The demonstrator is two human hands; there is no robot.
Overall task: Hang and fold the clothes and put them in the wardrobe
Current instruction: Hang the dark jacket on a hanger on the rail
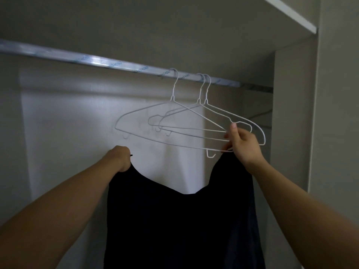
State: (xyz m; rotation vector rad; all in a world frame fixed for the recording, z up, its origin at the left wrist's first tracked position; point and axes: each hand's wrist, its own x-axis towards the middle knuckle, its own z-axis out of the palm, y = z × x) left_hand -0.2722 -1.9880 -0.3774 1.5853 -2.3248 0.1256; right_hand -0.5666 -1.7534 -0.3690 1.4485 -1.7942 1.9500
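Observation:
A black garment (180,220) hangs between my two raised hands inside the wardrobe. My left hand (120,157) grips its upper left corner. My right hand (241,145) holds the upper right corner and also pinches the lower right end of the front white wire hanger (171,141). Three white wire hangers hang from the silver rail (108,62); the other two hangers (217,113) sit just behind and to the right. The garment's lower part runs out of the frame.
The wardrobe's pale back wall (77,123) lies behind the hangers. A side panel (291,113) stands close on the right, and a shelf edge (291,14) runs overhead. The rail's left stretch carries no hangers.

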